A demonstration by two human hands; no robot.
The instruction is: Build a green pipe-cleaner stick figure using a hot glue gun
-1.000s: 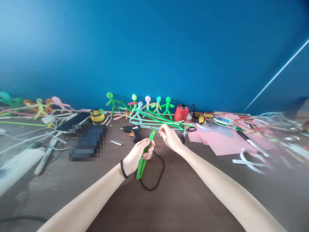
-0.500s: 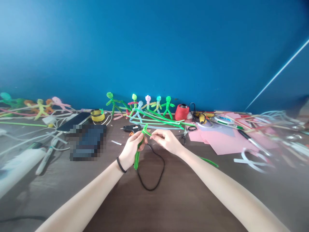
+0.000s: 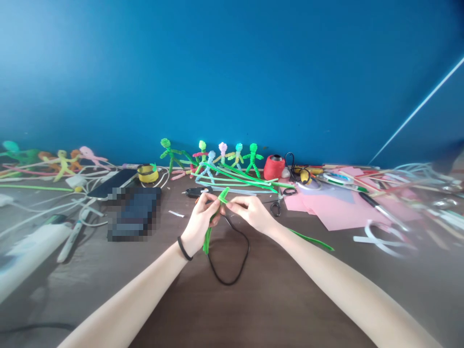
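Observation:
Bent green pipe cleaners (image 3: 207,240) hang down from my left hand (image 3: 204,216), whose fingers are closed around them. A wrapped green tip (image 3: 224,194) sticks up above the left thumb. At that tip my right hand (image 3: 253,210) pinches the short green end, its thumb and forefinger pressed together. Another green pipe cleaner (image 3: 311,239) trails out past my right forearm. Just behind my left hand lies a black glue gun (image 3: 195,192), partly hidden. Its black cord (image 3: 247,251) loops on the table below the hands.
Pipe-cleaner figures (image 3: 253,157) stand along the blue wall, with loose green and white pipe cleaners (image 3: 241,179) before them. Scissors (image 3: 276,208), pink paper (image 3: 337,212) and a marker (image 3: 380,210) lie right. A phone (image 3: 113,184) and cables lie left.
The green tip between my hands has tilted right, and my right fingers have moved closer to it, shortening the visible free end. Both hands keep their hold.

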